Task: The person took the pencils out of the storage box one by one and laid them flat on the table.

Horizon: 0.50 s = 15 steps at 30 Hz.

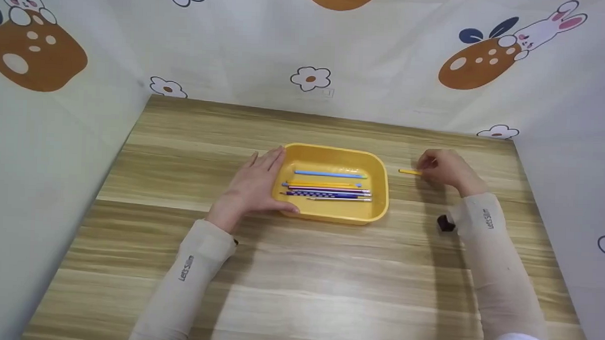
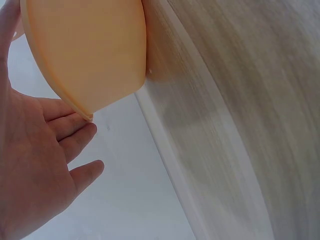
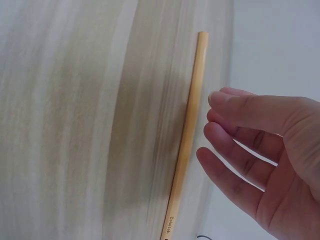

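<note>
A yellow plastic box (image 1: 331,220) stands on the table with several pencils lying in it. Among them are a light blue pencil (image 1: 327,174), a yellow one (image 1: 322,184) and a dark blue patterned one (image 1: 349,196). Against the box's left side rests my left hand (image 1: 251,188), fingers extended along the wall and thumb at the front rim. To the right of the box, a yellow pencil (image 3: 190,130) lies on the wood. My right hand (image 1: 446,170) hovers just beside it, fingers loosely bent; in the right wrist view no finger wraps round it.
The wooden table (image 1: 328,291) is bounded by a printed curtain (image 1: 246,52) at the back and pale walls on both sides. A small dark object (image 1: 446,223) sits at the right wrist's sleeve.
</note>
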Each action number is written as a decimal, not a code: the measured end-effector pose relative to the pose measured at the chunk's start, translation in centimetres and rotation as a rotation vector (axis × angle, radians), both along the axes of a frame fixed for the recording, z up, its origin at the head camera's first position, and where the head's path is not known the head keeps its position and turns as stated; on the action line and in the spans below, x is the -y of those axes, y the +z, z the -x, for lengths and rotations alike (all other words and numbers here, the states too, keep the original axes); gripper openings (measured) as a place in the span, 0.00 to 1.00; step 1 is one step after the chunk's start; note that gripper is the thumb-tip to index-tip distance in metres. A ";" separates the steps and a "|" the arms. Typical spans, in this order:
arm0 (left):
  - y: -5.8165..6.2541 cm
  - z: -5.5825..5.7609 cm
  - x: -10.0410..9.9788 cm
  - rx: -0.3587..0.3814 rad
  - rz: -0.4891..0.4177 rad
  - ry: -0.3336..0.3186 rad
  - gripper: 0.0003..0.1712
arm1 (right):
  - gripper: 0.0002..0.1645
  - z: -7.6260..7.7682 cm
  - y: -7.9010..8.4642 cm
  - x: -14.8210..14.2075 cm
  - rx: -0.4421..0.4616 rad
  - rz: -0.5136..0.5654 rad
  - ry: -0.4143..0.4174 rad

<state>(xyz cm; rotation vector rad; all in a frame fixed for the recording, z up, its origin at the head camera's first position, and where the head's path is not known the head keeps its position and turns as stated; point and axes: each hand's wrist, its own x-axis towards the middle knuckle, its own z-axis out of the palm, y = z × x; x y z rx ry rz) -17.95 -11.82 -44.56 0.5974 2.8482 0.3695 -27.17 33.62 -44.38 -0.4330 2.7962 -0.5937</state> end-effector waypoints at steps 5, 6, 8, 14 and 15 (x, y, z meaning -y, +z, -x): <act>0.0 0.0 0.0 -0.004 0.001 -0.001 0.80 | 0.10 0.0 0.3 0.3 0.005 0.045 -0.016; 0.0 0.0 0.0 -0.003 0.000 -0.002 0.80 | 0.10 0.0 0.4 0.3 0.005 0.052 -0.018; 0.0 0.0 0.0 -0.003 -0.004 -0.004 0.80 | 0.09 -0.1 0.6 0.5 0.010 0.061 -0.027; 0.0 0.0 0.0 0.004 -0.006 0.001 0.80 | 0.12 -0.3 1.6 1.3 0.043 0.077 -0.052; 0.0 0.0 0.0 0.003 -0.007 0.002 0.79 | 0.13 -0.4 1.8 1.5 0.044 0.079 -0.057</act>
